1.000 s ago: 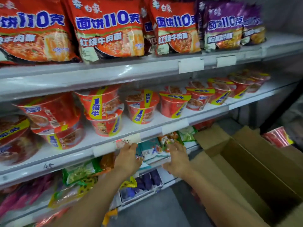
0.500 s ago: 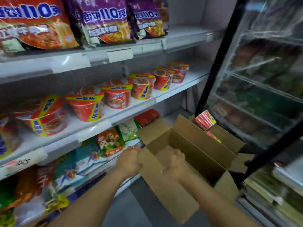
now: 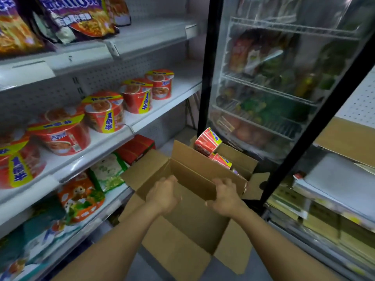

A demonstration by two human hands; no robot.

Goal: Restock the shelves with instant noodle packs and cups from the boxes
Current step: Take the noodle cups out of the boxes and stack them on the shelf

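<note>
At lower centre, your left hand (image 3: pixel 164 196) and right hand (image 3: pixel 226 196) hover loose-fingered, grasping nothing, over the seemingly empty brown cardboard box (image 3: pixel 188 226); reach past it for the red-and-yellow noodle cups (image 3: pixel 207 141) behind.

The noodle cups (image 3: pixel 105 113) carry yellow bands reading "1倍半"; a purple noodle pack (image 3: pixel 81 15) shows "110".

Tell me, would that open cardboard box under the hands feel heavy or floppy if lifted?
Probably light: the nearer cardboard box shows only bare brown inside, no cups. Its walls look fairly stiff, but the open flaps would likely swing loosely. Gripped by one wall alone, it might twist or sag.
</note>
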